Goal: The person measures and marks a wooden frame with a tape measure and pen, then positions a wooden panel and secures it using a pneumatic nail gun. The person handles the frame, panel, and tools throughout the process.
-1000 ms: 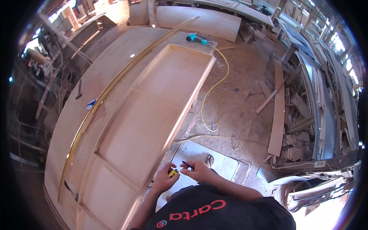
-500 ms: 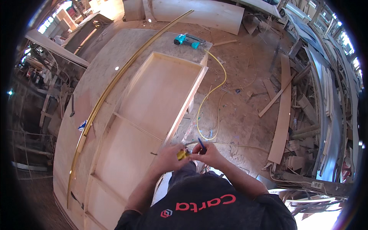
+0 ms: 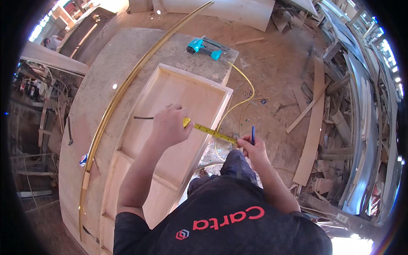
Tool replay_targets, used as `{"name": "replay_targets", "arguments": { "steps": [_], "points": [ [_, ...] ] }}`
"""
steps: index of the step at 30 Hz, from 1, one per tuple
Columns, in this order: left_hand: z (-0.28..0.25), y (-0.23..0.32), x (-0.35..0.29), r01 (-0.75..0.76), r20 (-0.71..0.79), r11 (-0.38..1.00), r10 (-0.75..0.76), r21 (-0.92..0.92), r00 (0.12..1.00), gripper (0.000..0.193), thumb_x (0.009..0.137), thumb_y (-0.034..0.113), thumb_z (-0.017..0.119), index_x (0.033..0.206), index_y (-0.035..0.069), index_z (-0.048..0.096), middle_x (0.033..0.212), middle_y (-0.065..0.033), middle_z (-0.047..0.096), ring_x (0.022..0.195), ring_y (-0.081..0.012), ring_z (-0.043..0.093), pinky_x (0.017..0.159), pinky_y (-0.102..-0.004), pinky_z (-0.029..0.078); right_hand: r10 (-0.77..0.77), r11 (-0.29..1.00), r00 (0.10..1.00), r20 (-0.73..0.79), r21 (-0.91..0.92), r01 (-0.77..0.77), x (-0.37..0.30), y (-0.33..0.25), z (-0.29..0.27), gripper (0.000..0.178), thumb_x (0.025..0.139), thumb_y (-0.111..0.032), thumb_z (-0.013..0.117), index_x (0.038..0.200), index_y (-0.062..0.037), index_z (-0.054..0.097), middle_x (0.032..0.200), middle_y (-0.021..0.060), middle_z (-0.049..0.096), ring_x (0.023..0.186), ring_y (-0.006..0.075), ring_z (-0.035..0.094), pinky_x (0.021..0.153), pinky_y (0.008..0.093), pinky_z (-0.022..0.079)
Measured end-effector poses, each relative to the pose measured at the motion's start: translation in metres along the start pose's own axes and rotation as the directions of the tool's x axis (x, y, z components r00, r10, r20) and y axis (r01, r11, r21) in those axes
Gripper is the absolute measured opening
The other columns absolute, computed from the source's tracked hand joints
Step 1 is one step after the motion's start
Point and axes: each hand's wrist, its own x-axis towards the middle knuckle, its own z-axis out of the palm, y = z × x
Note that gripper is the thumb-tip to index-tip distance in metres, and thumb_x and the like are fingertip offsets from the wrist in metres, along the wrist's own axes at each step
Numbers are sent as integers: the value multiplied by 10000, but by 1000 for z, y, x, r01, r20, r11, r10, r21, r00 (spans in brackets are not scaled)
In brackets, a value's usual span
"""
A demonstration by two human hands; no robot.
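Note:
My left hand (image 3: pixel 170 125) is closed around a tape measure (image 3: pixel 186 122), above the shallow wooden frame. A thin dark strap (image 3: pixel 143 117) sticks out on that hand's left side. The yellow tape blade (image 3: pixel 214 133) stretches across to my right hand (image 3: pixel 255 149), which pinches its end. A blue pen (image 3: pixel 253 135) also stands upright in my right hand's fingers. Under my left arm lies the frame (image 3: pixel 195 75), made of pale wood with raised edges, a flat bottom and crosspieces. My right hand is out past its right edge, over the floor.
The frame rests on a large worktable (image 3: pixel 100 70). Along its left runs a long gold-coloured strip (image 3: pixel 123 88). At the far end lies a teal nail gun (image 3: pixel 204 49) with a yellow hose (image 3: pixel 245 79) trailing to the floor. Boards (image 3: pixel 312 127) and scraps are piled at right.
My hands were close together near my body. Now they are apart, with the tape drawn out between them; the left has moved forward over the frame, the right outward.

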Motion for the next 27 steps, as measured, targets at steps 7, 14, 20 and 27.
{"name": "replay_targets", "arguments": {
  "steps": [7,14,20,27],
  "points": [
    [48,-24,175,48,62,986,-58,157,996,217,815,273,745,862,63,725,929,-135,680,962,-347,683,819,-487,557,201,977,977,65,60,-205,183,-36,-33,105,912,-173,746,935,-78,705,777,36,722,530,47,482,489,229,367],
    [130,-48,301,124,593,938,-302,323,747,248,813,285,726,945,76,746,1067,-153,737,1049,-349,703,883,-476,570,542,809,798,264,93,-580,292,-17,-42,146,895,-176,737,927,-85,627,858,114,736,523,72,495,419,228,306],
    [152,-59,318,149,726,925,-367,349,581,260,795,267,749,973,77,754,1053,-158,744,1038,-344,718,861,-494,575,548,817,784,293,14,-576,302,-14,-34,207,906,-209,762,947,-51,634,862,126,761,525,86,551,443,214,372],
    [157,-61,320,159,772,905,-420,394,478,251,804,255,747,969,66,755,1043,-143,736,1045,-334,712,861,-487,573,538,834,784,309,-58,-549,303,-10,-26,270,947,-237,766,972,10,660,815,119,753,512,94,564,475,242,445]
  ]
}}
